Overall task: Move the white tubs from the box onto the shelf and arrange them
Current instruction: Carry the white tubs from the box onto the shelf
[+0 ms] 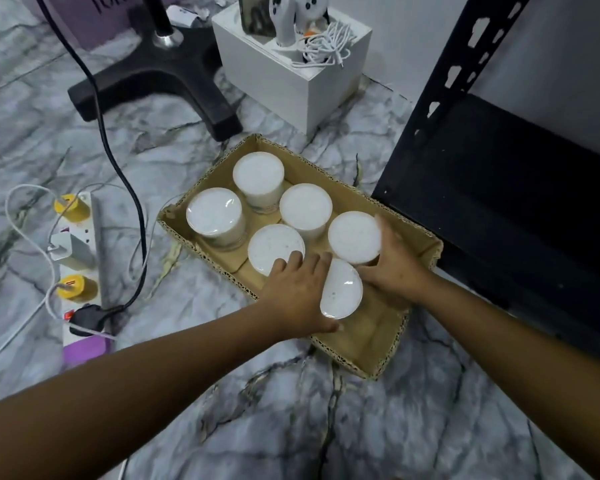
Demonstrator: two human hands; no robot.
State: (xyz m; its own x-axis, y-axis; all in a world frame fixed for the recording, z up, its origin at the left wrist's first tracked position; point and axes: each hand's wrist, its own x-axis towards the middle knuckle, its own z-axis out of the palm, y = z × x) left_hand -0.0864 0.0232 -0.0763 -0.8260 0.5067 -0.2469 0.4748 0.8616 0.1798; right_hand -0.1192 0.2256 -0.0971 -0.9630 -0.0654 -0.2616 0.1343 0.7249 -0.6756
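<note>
Tubs: six white tubs stand in the cardboard box [368, 344] on the marble floor [291, 427], lids up, none on the shelf yet.
Near tub: the tub [342, 292] closest to the box's near edge sits between both hands.
Left hand: the left hand [300, 292] wraps this tub from its left side, fingers curled round the wall and thumb under the lid's near rim.
Right tub: the tub [354, 237] by the box's right-hand edge touches the near tub.
Right hand: the right hand [394, 263] cups it from the right, fingertips bent over the lid's far rim, thumb hidden.
Other tubs: four more [276, 249] fill the box's far half, close together.
Shelf: the black shelf [520, 188] stands just beside the box's right edge, its board bare.
Doing it well: probably lift straight up, one tub per hand, gripping the walls rather than the lids, which could pop off; clear the box's rim before swinging right.
Placing: start at the shelf's back corner, so later tubs line up in front.
</note>
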